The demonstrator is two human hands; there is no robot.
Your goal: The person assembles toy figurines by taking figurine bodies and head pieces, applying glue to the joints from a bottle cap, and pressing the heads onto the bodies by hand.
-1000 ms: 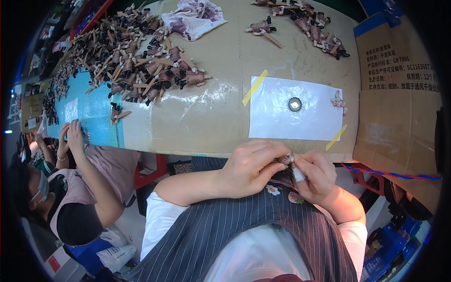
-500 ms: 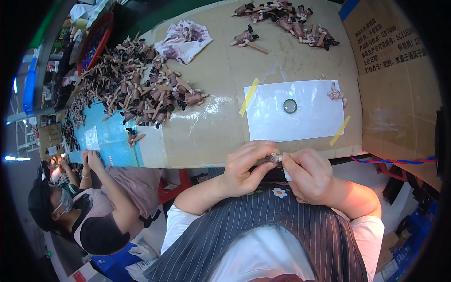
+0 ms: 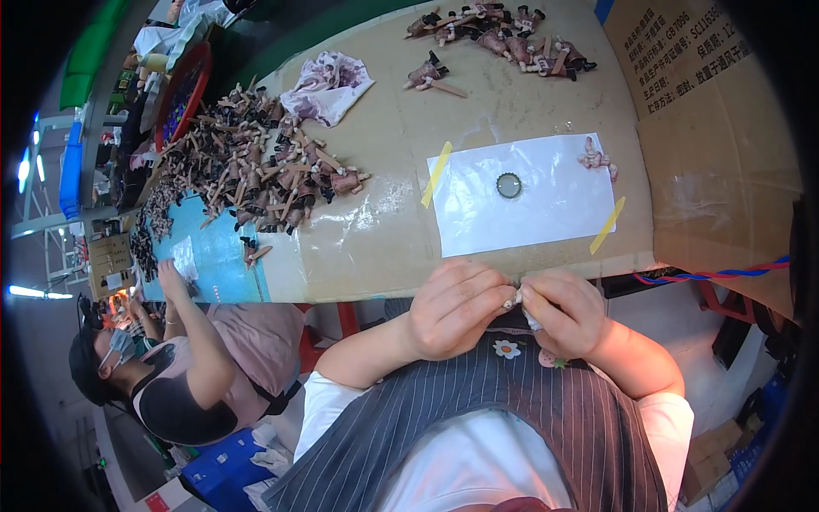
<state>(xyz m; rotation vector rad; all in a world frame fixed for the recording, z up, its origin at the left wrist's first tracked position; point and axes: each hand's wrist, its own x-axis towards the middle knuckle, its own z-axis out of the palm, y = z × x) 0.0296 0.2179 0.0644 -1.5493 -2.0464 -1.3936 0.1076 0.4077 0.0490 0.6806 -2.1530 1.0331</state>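
Observation:
Just in front of the table's near edge, my left hand (image 3: 461, 309) and my right hand (image 3: 566, 314) meet with closed, pinching fingers. Between the fingertips shows a bit of a small pale figurine (image 3: 513, 301); the rest of it is covered. A scrap of white material (image 3: 533, 323) peeks out under my right fingers. Beyond the hands lies a white paper sheet (image 3: 478, 222), held to the table by yellow tape. On it sit a bottle cap (image 3: 509, 185), hollow side up, and a small pale pinkish figurine part (image 3: 595, 159) near the right edge.
A large heap of small figurines (image 3: 247, 166) with black boots and brown flat pieces covers the left side. More figurines (image 3: 512, 43) lie at the far edge, near a stained cloth (image 3: 328, 88). A cardboard box (image 3: 708, 171) stands right. Another person (image 3: 196, 367) works at left.
My left fingers have curled further over the small figurine, so less of it shows. The whole view has shifted slightly; the things on the table look unmoved.

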